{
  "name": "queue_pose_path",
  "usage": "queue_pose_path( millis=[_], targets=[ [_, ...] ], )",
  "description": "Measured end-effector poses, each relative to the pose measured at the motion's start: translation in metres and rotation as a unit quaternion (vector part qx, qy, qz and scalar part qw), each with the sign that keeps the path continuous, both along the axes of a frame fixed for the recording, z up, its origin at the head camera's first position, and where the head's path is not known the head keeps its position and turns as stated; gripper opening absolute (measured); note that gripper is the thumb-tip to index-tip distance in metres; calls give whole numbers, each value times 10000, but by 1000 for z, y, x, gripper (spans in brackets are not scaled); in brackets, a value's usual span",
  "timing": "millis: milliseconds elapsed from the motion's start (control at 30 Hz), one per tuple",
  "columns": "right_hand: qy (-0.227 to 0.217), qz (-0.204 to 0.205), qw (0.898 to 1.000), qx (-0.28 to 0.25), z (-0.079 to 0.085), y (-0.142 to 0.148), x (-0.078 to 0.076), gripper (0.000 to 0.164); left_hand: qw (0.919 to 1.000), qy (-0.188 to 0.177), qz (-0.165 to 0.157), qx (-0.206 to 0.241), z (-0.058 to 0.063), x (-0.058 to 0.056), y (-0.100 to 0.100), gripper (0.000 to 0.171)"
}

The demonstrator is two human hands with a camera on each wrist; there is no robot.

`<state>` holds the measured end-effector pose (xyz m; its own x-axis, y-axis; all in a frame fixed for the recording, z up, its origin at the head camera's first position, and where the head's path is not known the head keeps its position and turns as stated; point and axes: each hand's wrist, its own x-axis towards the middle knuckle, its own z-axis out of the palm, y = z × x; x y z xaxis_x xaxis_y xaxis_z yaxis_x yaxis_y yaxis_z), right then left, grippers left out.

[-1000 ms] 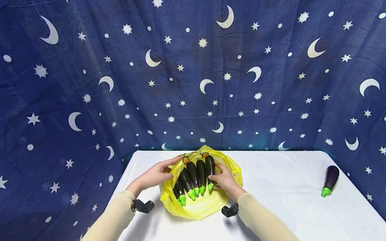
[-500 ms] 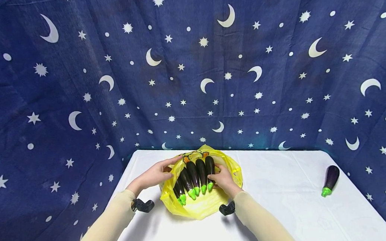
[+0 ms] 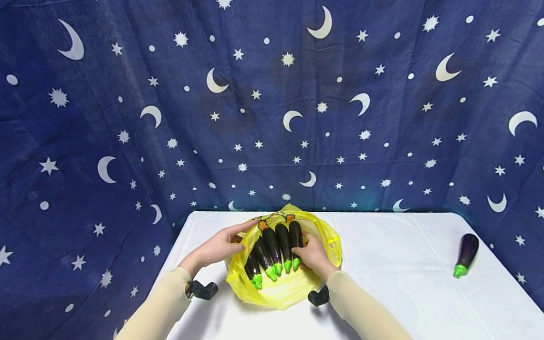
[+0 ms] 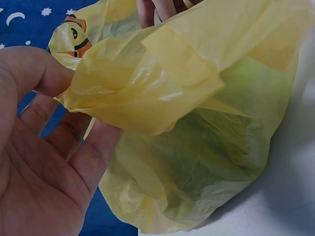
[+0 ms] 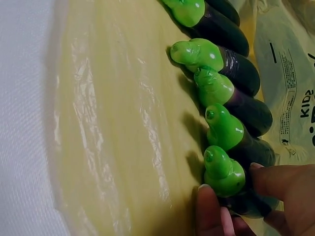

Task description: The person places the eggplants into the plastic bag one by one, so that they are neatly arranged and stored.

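Note:
A yellow plastic bag (image 3: 283, 294) lies with its mouth spread wide toward me. My left hand (image 3: 217, 246) pinches the left edge of the mouth; the left wrist view shows thumb and fingers at the crumpled bag film (image 4: 142, 93). Inside, several dark purple eggplants with bright green caps stand in a slanted row, caps toward me. My right hand (image 3: 315, 252) reaches into the bag and grips the rightmost eggplant (image 3: 295, 234). In the right wrist view, fingertips close around that eggplant just beside its green cap (image 5: 225, 172).
One more eggplant (image 3: 466, 254) lies alone on the white-covered table (image 3: 393, 282), far right. A dark blue cloth (image 3: 268, 112) with moons and stars hangs behind and along both sides. Black cameras sit on both wrists.
The right hand and its eggplant have shifted slightly left, closer to the row. My left hand keeps its place at the bag's edge.

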<state>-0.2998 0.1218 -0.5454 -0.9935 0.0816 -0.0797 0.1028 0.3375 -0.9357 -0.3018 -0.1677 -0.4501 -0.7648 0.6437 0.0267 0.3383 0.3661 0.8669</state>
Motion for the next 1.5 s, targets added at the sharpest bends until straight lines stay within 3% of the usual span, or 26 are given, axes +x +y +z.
queue_pose_path(
  millis=[700, 967, 1200, 1500],
  targets=[
    [74, 301, 9975, 628, -1, 4, 1, 75, 10000, 59, -13, 7, 0, 2, 2, 73],
    [272, 503, 9961, 667, 8, 9, 15, 79, 9997, 218, 12, -73, -4, 2, 1, 73],
    [-42, 728, 9962, 482, 15, 19, 30, 82, 9996, 248, 10, -115, -5, 2, 0, 74],
    [216, 967, 9937, 524, 31, 36, 47, 76, 9991, 380, 67, -170, -5, 3, 0, 72]
  ],
)
